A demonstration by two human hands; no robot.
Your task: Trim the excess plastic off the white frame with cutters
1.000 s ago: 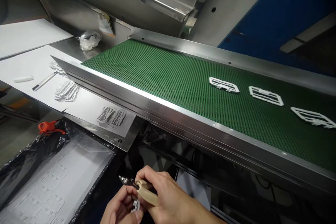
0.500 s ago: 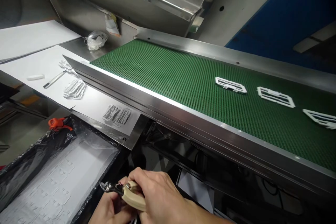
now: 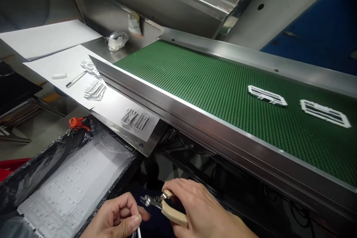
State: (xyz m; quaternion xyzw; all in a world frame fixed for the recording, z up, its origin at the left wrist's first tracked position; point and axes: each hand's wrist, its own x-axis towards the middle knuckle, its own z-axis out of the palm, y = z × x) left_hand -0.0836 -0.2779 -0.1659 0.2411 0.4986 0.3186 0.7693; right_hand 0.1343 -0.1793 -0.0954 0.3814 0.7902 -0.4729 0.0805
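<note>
- Currently, from the head camera, the left hand [image 3: 118, 215] pinches a thin white part [image 3: 139, 232] between thumb and fingers, mostly hidden at the bottom edge.
- The right hand [image 3: 202, 206] is wrapped round the pliers [image 3: 174, 214], their handles spread, tips near the left hand.
- Two white frames [image 3: 267, 97] lie on the green belt [image 3: 181, 78], well beyond both hands.
- White stacks [image 3: 95, 90] rest on paper [image 3: 63, 61] beside the belt.

Left hand [image 3: 118, 215] was bare, thumbnail [image 3: 136, 220] short. Right hand [image 3: 196, 202] was bare too, through wrist [image 3: 223, 219] and visible forearm [image 3: 241, 231]. Dark navy patch [image 3: 156, 220] between them was too dim to confirm as clothing.
</note>
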